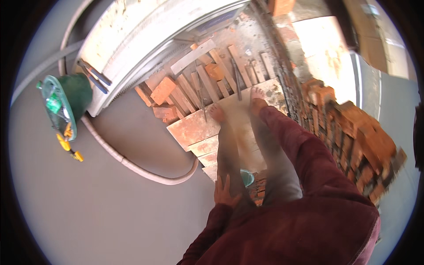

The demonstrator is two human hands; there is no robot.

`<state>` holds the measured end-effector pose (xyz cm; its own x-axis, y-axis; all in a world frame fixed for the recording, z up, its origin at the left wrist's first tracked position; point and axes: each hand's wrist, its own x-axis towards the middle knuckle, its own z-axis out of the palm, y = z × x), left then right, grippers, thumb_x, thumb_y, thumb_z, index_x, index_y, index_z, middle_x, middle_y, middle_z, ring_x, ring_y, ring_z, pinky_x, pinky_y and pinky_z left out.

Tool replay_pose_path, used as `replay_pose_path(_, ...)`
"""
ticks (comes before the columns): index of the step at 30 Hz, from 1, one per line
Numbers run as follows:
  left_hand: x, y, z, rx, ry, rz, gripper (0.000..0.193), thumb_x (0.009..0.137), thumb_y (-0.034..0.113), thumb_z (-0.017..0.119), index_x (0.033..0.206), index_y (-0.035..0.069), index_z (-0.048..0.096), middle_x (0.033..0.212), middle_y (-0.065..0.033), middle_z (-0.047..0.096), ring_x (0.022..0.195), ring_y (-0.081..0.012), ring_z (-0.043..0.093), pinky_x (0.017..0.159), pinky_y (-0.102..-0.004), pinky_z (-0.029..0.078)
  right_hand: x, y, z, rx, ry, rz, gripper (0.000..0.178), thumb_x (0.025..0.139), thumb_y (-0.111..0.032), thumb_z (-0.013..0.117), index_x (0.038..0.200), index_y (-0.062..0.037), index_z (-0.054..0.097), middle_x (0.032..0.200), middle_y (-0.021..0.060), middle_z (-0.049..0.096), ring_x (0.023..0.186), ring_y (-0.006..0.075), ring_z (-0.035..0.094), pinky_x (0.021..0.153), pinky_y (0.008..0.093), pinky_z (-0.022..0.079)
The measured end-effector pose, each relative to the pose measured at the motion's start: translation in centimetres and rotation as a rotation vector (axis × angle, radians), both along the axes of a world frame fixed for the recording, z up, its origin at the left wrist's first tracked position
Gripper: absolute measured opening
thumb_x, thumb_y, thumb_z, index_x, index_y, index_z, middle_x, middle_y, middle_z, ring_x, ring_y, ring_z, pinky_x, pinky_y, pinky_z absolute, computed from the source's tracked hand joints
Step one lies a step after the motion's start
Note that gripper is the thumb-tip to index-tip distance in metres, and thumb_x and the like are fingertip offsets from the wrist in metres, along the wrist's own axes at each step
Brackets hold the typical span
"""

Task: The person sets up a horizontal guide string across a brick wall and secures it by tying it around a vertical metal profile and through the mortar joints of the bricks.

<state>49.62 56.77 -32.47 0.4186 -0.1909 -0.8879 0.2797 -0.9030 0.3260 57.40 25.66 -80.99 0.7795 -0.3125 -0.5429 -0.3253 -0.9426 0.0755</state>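
My left hand (226, 192) lies flat on my left thigh with its fingers spread and holds nothing. My right arm in a dark red sleeve (304, 154) reaches down toward my right foot (256, 96). The right hand itself is not clearly visible at the end of the cuff, so its state is unclear. I stand barefoot on pale wooden boards (194, 128), my left foot (216, 112) beside the right one. A small teal bowl (248, 177) shows between my legs.
Wood offcuts (207, 79) and loose bricks (162, 90) lie beyond the boards. A stack of red bricks (353, 132) rises at the right. A beige hose (145, 172) curves across the grey floor. A green fan (64, 104) with yellow parts (70, 148) stands left, beside a white curved structure (145, 39).
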Motion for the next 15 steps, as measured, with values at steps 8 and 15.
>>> replay_pose_path(8,-0.2,4.5,-1.3,0.067,0.049,0.148,0.090,0.058,0.039,0.081,0.137,0.015,0.048,0.147,-0.0311,0.023,0.137,-0.0481,0.024,0.108,-0.0549,0.030,3.5,7.1,-11.5,0.437,0.001,-0.344,0.046,0.080,-0.034,0.061,0.109,0.0017,0.062,0.108,0.0250,0.064,0.105,0.0400,0.060,0.090,0.0444,0.047)
replay_pose_path(15,-1.1,4.8,-0.3,0.077,0.005,0.186,0.097,0.052,0.037,0.085,0.140,0.022,0.046,0.149,-0.0296,0.022,0.131,-0.0501,0.032,0.102,-0.0574,0.036,7.9,11.8,-6.8,0.314,0.011,-0.642,0.052,0.086,-0.037,0.053,0.116,0.0045,0.055,0.106,0.0326,0.061,0.107,0.0463,0.057,0.091,0.0500,0.046)
